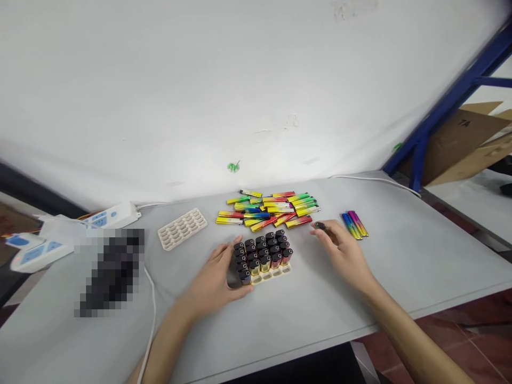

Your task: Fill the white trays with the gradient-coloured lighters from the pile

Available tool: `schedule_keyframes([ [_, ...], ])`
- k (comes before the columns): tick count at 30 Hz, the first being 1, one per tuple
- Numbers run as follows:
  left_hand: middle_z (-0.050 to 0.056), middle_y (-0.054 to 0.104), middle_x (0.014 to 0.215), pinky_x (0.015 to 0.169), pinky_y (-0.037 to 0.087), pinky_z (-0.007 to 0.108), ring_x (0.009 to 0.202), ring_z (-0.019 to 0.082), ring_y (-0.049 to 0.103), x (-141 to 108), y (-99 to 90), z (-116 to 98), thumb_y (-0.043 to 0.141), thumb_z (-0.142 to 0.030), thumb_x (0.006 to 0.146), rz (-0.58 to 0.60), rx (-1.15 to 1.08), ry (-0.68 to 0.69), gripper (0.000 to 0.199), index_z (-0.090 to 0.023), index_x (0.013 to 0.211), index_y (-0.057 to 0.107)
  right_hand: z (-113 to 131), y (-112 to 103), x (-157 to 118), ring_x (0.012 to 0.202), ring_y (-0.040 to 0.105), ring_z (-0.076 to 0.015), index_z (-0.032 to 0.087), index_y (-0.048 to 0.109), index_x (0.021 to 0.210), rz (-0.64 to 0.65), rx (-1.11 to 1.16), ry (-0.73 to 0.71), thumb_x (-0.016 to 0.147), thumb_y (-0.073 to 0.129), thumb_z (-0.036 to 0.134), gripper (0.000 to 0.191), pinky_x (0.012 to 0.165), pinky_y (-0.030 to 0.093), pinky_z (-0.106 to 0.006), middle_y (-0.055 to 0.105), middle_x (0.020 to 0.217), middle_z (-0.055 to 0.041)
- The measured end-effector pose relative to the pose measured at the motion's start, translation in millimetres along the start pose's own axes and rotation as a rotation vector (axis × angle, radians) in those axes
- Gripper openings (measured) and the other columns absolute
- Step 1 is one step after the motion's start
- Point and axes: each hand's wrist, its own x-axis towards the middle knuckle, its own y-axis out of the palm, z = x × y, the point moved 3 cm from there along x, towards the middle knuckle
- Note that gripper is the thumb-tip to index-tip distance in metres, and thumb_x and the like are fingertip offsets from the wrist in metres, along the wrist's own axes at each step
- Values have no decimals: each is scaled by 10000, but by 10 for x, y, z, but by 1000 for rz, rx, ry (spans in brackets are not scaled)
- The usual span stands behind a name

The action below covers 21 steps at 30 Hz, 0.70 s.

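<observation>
A cream-coloured slotted tray [272,276] holds several upright lighters [265,261] with black tops, and bare slots show along its front row. My left hand [216,277] curves around the tray's left side, thumb at the front corner and fingers toward the back. To the right of the tray, my right hand [342,250] pinches a lighter [319,225]; only its black top shows past the fingers, the body being hidden. Behind the tray lies a loose pile of shiny multicoloured lighters [276,205].
Three lighters [354,225] lie side by side at the right. A second slotted tray [183,229] lies at the left. Farther left are power strips [108,217], a white cable [153,304] and a blurred-out dark object [114,272]. A wall bounds the grey table [312,320] behind.
</observation>
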Motion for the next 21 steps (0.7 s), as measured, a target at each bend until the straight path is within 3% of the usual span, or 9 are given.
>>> schedule_keyframes([
  [3,113,414,1504,1154,347,448,1396,309,381,-4,8,8,749,-436,765,12,2,-4,1006,-268,1569,167,232,-83,-180,863,592,-251,282,712,985,-13,-174,-85,882,623,454,220,693,497,-370,697,1002,-81],
  [6,112,417,1499,1148,350,444,1389,315,387,-5,22,19,749,-451,761,9,4,-2,1014,-267,1569,165,437,-79,-323,666,559,-204,289,720,979,59,-140,-46,851,673,451,212,599,475,-356,716,909,-66],
  [9,110,413,1504,1146,352,435,1396,311,376,0,35,25,744,-453,763,6,15,8,1023,-258,1572,149,581,66,-417,597,591,-180,288,701,1012,222,-28,-21,799,739,438,264,529,481,-327,721,870,-43],
  [12,109,409,1515,1157,335,441,1414,312,346,5,41,24,737,-459,765,21,27,12,1029,-240,1572,138,669,283,-470,578,639,-176,293,681,991,302,8,-89,767,782,387,262,542,523,-319,732,837,-13],
  [16,139,384,1529,1143,342,470,1434,342,312,-2,41,19,731,-490,764,33,12,0,1061,-214,1576,106,710,583,-514,604,689,-177,275,667,952,237,-68,-291,788,766,397,227,506,545,-283,752,856,-18],
  [21,179,361,1535,1108,376,494,1433,370,315,-11,63,11,715,-631,732,19,-47,-6,1212,-201,1577,-40,696,860,-618,619,713,-159,173,638,979,90,-340,-580,915,600,473,309,512,527,-245,747,815,-48],
])
